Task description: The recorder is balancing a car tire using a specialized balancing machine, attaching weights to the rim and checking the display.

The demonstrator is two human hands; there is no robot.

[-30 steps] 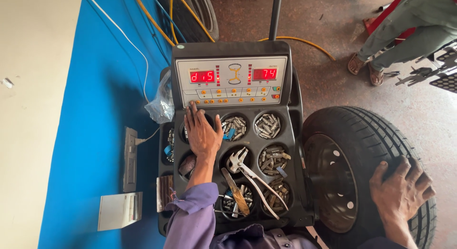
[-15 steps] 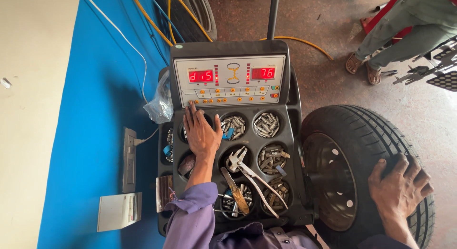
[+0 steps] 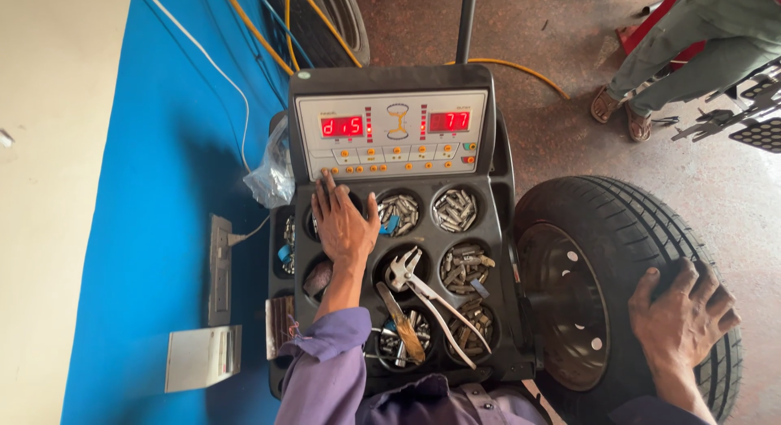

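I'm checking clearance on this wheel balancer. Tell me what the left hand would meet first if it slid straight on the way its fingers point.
The left hand lies flat on the weight tray, fingers pointing up-screen. Going straight on, it would first meet the lower edge of the control panel, about at its row of orange buttons. Its fingertips look almost there already.

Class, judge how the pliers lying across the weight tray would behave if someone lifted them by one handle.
The pliers look like rigid metal, so probably heavy for their size. The spread handles suggest a loose pivot that may swing. Resting across tray pockets, they could snag the small weights.
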